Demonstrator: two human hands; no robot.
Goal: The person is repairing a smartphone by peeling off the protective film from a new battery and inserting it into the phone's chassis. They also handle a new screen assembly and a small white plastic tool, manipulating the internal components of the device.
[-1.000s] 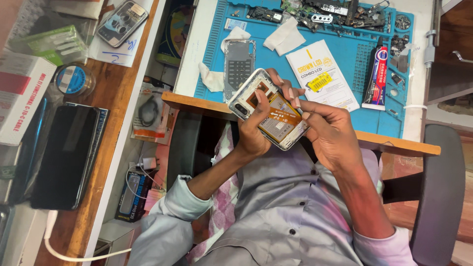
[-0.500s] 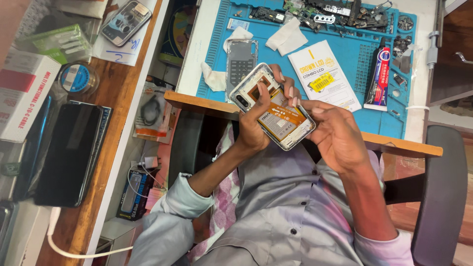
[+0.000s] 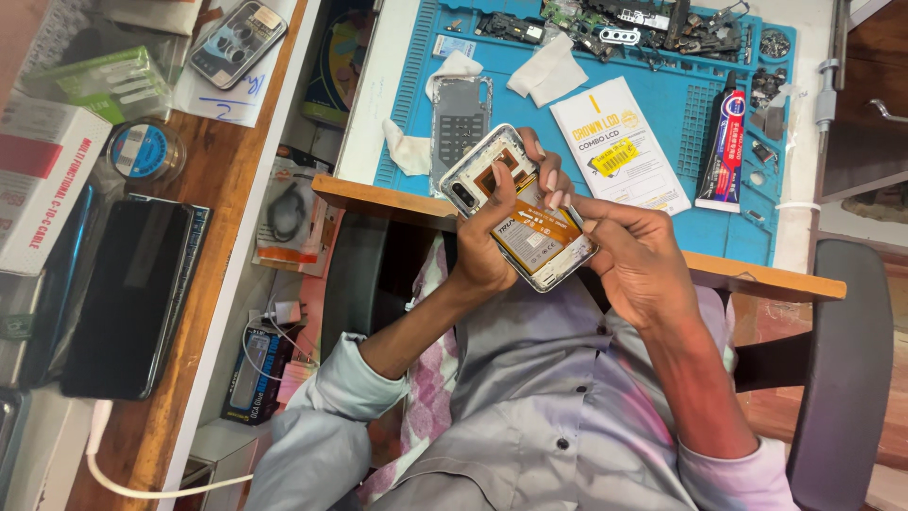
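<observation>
Left hand (image 3: 487, 251) grasps an opened phone (image 3: 515, 208), back cover off, thumb laid across its inner face, fingers (image 3: 551, 178) wrapped round the far edge. Phone held tilted above the near edge of the desk (image 3: 378, 194), over the lap. Orange-and-white battery (image 3: 534, 232) exposed inside the frame.

Right hand (image 3: 638, 260) closed in a pinch at the phone's right side, fingertips (image 3: 582, 222) touching the battery's edge; whether anything sits between them cannot be told.

Just beyond the phone, on the blue mat (image 3: 681, 132): grey back plate (image 3: 459, 123), upright, with white wipes (image 3: 547, 68) beside and beyond it. Right of the phone: white packet (image 3: 619, 142) with yellow label, then a glue tube (image 3: 724, 142). Far edge of mat: loose boards and parts (image 3: 653, 24).

Left side, on the wooden bench (image 3: 222, 189): dark tablet (image 3: 132, 293), another phone (image 3: 236, 43), tape roll (image 3: 142, 151).
</observation>
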